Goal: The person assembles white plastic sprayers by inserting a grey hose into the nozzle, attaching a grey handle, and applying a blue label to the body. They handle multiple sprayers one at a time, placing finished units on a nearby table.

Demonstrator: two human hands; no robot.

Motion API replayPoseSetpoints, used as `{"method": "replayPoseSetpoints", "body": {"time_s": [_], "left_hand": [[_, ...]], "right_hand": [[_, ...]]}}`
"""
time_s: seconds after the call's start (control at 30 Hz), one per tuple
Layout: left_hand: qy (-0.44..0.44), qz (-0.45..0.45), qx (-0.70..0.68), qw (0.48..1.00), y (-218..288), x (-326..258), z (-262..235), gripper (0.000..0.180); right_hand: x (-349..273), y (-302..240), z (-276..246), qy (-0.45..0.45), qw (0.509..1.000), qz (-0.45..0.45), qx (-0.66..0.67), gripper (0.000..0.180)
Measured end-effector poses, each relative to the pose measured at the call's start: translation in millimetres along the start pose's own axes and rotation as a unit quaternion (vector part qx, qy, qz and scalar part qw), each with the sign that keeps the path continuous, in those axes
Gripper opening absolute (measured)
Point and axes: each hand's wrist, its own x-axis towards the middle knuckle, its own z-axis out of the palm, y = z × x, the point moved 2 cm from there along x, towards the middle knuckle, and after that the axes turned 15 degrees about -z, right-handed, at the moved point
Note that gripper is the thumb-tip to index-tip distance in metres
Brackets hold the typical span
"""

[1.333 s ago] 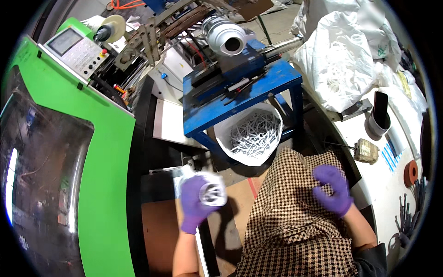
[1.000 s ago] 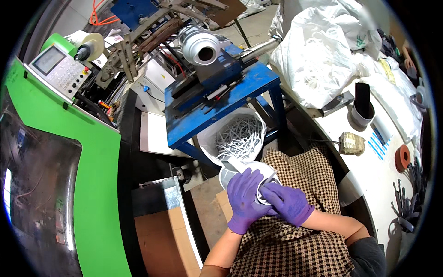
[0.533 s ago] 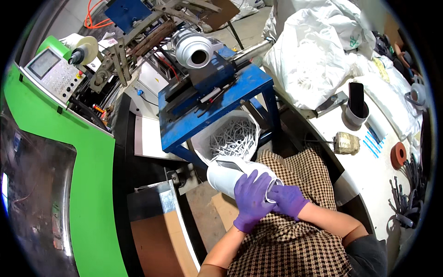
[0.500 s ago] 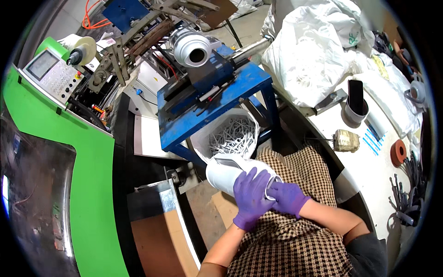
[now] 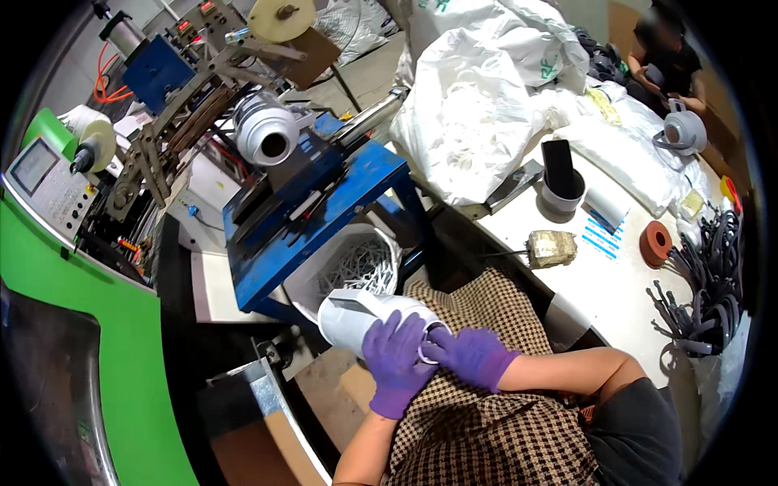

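Note:
Across my lap lies a pale grey plastic jug body [image 5: 347, 322], tilted, with its handle side facing up and its open end toward my right. My left hand [image 5: 395, 360], in a purple glove, wraps round its side near that end. At the open rim is my right hand [image 5: 474, 356], also gloved in purple, with its fingers closed on the edge. Its fingertips reach into the opening, where they are partly hidden. Just beyond the jug, a white-lined bin [image 5: 301, 285] holds many thin pale plastic strips [image 5: 365, 263].
A blue metal stand [image 5: 356, 198] carries a machine fixture with another grey jug body [image 5: 263, 134]. At left stands a green machine [image 5: 130, 364]. The white table [image 5: 616, 300] at right bears a phone [image 5: 557, 168], a brown tape roll [image 5: 655, 243] and dark handles [image 5: 717, 259]. Another person [image 5: 668, 61] works far right.
The view has turned to the right, bringing the other person into sight. My right hand's fingers have shifted at the jug's rim and now reach into its opening. My left hand keeps its hold.

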Motion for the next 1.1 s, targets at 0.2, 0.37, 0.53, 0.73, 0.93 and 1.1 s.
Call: {"method": "replayPoseSetpoints", "body": {"time_s": [0.2,0.37,0.53,0.73,0.93,1.1], "left_hand": [[-0.038,0.036,0.038,0.998,-2.7,-15.4,17.9,0.042],[0.034,-0.029,0.033,0.998,-51.8,34.8,14.5,0.047],[0.136,-0.251,-0.112,0.952,-153.2,44.4,-54.3,0.069],[0.175,-0.185,-0.144,0.956,-111.3,40.8,-83.2,0.085],[-0.119,0.135,0.05,0.982,-36.1,-41.3,-44.3,0.05],[-0.247,0.278,0.052,0.927,-5.9,-92.4,-16.8,0.049]], "right_hand": [[7.0,8.5,32.9,-0.012,0.904,0.091,0.416,0.035],[13.8,8.3,1.2,0.173,0.749,0.04,0.639,0.057],[-91.4,104.4,-33.1,0.466,0.833,0.055,0.292,0.03],[-245.4,227.6,-34.9,0.455,0.808,0.364,-0.087,0.034],[-234.1,241.4,-23.3,0.405,0.789,0.425,-0.184,0.022],[-225.6,223.1,-33.3,0.444,0.794,0.353,-0.217,0.011]]}}
